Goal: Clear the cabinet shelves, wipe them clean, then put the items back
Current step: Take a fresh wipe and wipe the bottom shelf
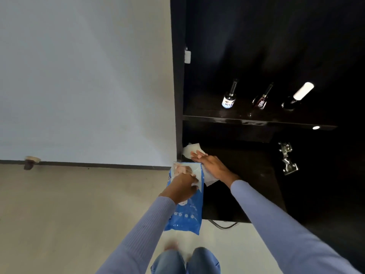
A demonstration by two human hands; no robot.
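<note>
My left hand (182, 187) grips a blue pack of wet wipes (186, 210), held upright just outside the dark cabinet. My right hand (211, 165) lies flat, fingers together, pressing a white wipe (192, 149) onto the lower shelf (246, 184) near its left corner; part of the wipe shows under the palm. On the upper shelf (256, 121) stand three small bottles: one with a blue label (229, 99), a dark red one (261, 100), and a dark one with a white cap (296, 97).
The cabinet's left side panel (178, 86) meets a white wall (85, 76). A metal hinge (287, 159) sits on the right inside. A dark cable (225, 225) lies on the pale floor below; my knees in jeans (185, 262) show at the bottom.
</note>
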